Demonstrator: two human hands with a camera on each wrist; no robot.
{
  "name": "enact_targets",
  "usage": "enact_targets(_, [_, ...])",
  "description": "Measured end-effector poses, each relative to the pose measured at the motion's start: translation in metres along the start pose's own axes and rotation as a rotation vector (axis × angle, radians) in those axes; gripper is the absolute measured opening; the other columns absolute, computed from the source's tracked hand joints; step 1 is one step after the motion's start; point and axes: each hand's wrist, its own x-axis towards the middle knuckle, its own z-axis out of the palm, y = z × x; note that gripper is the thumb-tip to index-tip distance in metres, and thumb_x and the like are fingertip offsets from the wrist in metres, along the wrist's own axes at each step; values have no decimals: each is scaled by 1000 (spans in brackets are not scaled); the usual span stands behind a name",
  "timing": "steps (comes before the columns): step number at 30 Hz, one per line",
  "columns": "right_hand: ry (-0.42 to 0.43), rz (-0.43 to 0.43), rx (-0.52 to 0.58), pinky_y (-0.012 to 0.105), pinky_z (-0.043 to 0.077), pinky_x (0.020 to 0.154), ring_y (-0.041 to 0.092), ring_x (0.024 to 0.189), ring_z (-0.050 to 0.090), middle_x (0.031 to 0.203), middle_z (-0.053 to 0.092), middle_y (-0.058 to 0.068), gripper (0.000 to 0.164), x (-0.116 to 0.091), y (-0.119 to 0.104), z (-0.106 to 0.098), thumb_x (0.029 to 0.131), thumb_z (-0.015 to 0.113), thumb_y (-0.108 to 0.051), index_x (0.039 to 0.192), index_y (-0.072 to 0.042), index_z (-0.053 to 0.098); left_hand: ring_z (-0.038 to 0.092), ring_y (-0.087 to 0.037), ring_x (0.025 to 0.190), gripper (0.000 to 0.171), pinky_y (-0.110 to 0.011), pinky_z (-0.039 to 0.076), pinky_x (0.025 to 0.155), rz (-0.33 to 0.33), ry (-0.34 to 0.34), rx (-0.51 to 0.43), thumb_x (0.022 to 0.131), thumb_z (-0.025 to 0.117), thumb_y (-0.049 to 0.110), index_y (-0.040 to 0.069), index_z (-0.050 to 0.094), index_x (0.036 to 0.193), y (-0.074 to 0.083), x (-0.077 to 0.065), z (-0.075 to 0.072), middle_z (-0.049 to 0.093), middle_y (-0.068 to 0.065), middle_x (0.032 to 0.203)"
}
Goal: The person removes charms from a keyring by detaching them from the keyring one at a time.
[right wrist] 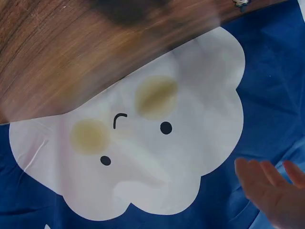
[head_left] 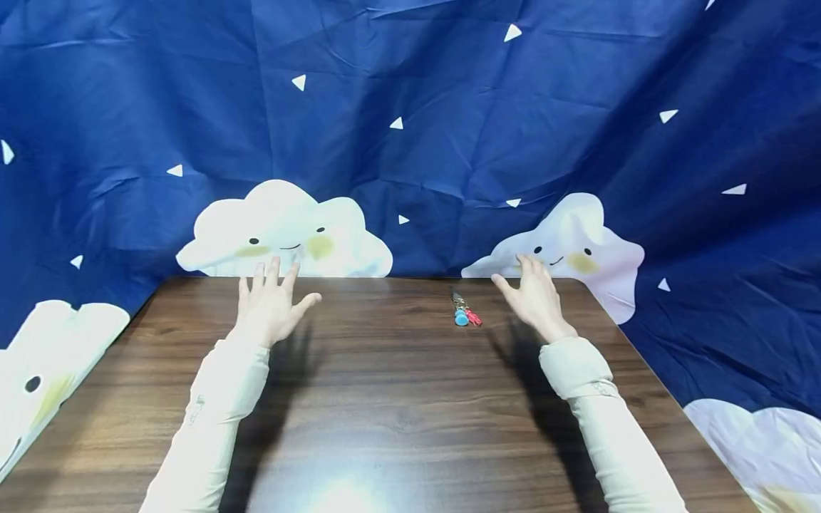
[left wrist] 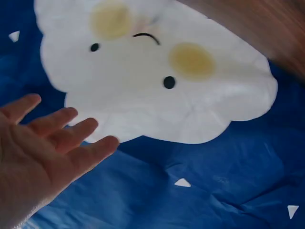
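Note:
My left hand (head_left: 268,308) is held over the far left part of the table, fingers spread and nothing in it. In the left wrist view that hand (left wrist: 47,152) shows its palm side, with the fingers apart. My right hand (head_left: 534,296) reaches over the far right part, fingers extended and also holding nothing. Just left of it lies a small keychain (head_left: 461,318) with a light blue round piece, a red charm (head_left: 474,318) and a metal clasp. A bit of metal (right wrist: 242,4) shows at the table's edge in the right wrist view.
The dark wood-grain table (head_left: 398,385) has rounded far corners and a bright glare near its front. Behind it hangs a blue cloth (head_left: 423,164) printed with white clouds, a star and small triangles. Both arms cast shadows on the tabletop.

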Motion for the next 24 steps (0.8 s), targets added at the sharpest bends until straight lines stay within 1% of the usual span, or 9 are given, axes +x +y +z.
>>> enact_targets(3, [-3,17,56,59,27,101,40,130,28,141,33,22,69,-3,1,-2,88,49,-48,137,-3,33,17,-42,134,76,-60,13,107,40,82,-60,86,37,63,10,30,141,6,-8,-3,23,-22,146])
enact_targets(6, [4,34,120,56,28,101,40,126,34,137,38,23,65,-8,1,-1,88,51,-46,136,-3,37,28,-40,130,66,-57,25,104,86,148,-114,87,49,51,8,37,136,13,-17,-5,32,-20,142])
enact_targets(9, [19,45,171,52,31,101,38,124,39,133,44,21,59,-14,1,2,88,53,-41,132,-3,43,35,-37,126,60,-56,34,98,132,176,-141,85,56,42,9,42,133,22,-24,-2,40,-16,138])
enact_targets(11, [24,45,202,49,33,102,37,123,41,131,47,21,55,-19,1,3,88,54,-38,130,-2,46,38,-35,125,57,-54,36,98,161,184,-155,84,59,38,9,45,131,27,-30,1,44,-14,135])
enact_targets(14, [17,44,242,46,36,100,34,121,44,127,51,20,50,-25,2,5,89,55,-33,127,-1,49,38,-35,125,55,-53,30,103,193,161,-177,83,60,36,8,48,128,33,-40,7,47,-14,133])
enact_targets(15, [15,41,251,45,36,100,33,120,45,127,52,20,49,-27,4,6,89,55,-32,126,-1,49,37,-35,126,54,-52,28,104,200,144,-187,83,60,36,7,49,128,35,-43,9,47,-14,133])
enact_targets(17, [9,39,280,44,38,97,32,117,48,123,55,19,45,-30,6,10,89,56,-30,124,-1,51,35,-35,127,53,-52,25,106,198,85,-223,84,60,37,7,50,127,37,-50,13,47,-13,133])
enact_targets(21, [-14,74,344,42,42,95,31,112,53,118,59,18,39,-35,11,21,88,57,-25,119,-1,55,40,-32,124,48,-52,32,101,153,-20,-339,85,59,36,12,52,125,39,-61,22,49,-9,132])
enact_targets(24, [-48,123,361,41,44,93,30,110,55,116,61,17,37,-36,14,30,87,58,-23,118,-2,57,49,-29,116,42,-50,39,95,115,-52,-411,85,59,34,16,55,122,37,-63,32,53,-5,128])
